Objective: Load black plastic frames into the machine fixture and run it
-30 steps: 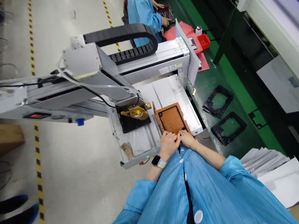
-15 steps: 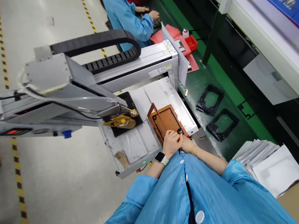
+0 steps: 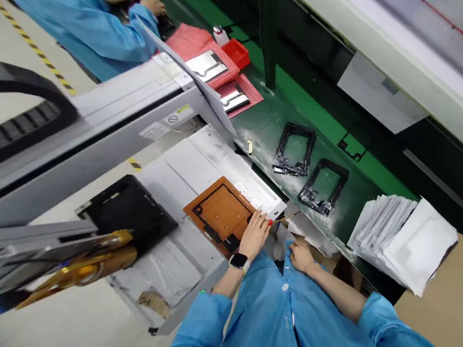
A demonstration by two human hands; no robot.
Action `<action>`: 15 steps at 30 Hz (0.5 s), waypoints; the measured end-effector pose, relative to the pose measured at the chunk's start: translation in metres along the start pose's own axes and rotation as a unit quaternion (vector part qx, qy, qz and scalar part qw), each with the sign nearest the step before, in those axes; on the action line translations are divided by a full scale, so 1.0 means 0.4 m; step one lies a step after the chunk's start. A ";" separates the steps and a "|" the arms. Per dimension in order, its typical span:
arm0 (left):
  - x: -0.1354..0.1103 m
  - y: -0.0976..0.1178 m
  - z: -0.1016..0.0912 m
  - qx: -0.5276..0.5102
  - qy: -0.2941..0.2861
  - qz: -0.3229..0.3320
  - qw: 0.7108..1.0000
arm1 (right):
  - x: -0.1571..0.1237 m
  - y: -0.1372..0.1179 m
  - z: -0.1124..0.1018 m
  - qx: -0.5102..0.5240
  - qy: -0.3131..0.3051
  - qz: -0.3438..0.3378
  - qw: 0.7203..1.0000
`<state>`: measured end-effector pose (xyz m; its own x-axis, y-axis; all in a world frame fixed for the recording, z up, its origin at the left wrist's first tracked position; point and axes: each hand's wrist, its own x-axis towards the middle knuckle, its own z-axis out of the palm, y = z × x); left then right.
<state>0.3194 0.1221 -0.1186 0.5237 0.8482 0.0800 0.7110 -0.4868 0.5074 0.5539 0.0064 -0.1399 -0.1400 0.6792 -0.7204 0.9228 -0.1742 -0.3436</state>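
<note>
An orange-brown flat fixture [image 3: 213, 196] lies on the white machine bed, with a thin black frame [image 3: 200, 214] along its inside. My left hand [image 3: 255, 234], wearing a watch, rests on the fixture's near right corner with fingers stretched out. Its fingertips are beside a small red piece [image 3: 270, 222] at the bed's edge. My right hand [image 3: 301, 255] is off the bed, at the front of my blue smock [image 3: 268, 294]. Those fingers are curled and closed on the smock's cloth.
A gold-coloured machine head [image 3: 98, 265] hangs at left near a black plate [image 3: 128, 215]. On the green bench [image 3: 251, 128] lie black frames [image 3: 325, 187], red sheets with metal panels [image 3: 209, 65] and a red box [image 3: 237, 53]. White sheets [image 3: 415, 246] are stacked at right. A co-worker's sleeve [image 3: 111, 38] shows behind.
The fixture's raised frame-like flap now lies flat. My right hand has left the fixture and moved to my smock; my left hand stays at its corner. The view has shifted.
</note>
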 end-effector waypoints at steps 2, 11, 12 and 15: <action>-0.064 0.046 0.034 -0.017 -0.014 -0.001 1.000 | -0.007 0.021 0.041 0.005 -0.016 0.040 0.999; -0.563 0.110 0.258 -0.036 -0.330 -0.191 0.924 | 0.080 0.054 0.244 0.204 0.092 0.193 0.955; -0.629 0.088 0.272 -0.009 -0.350 -0.215 0.912 | 0.113 0.061 0.238 0.235 0.157 0.203 0.937; -0.811 0.037 0.296 0.043 -0.383 -0.256 0.886 | 0.239 0.093 0.162 0.279 0.313 0.236 0.876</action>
<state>0.2155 -0.1851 -0.2384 0.2634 0.5875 -0.7651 0.9635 -0.1213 0.2385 0.5515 0.0190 -0.2606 0.5965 0.6647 -0.4498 0.4805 -0.7447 -0.4632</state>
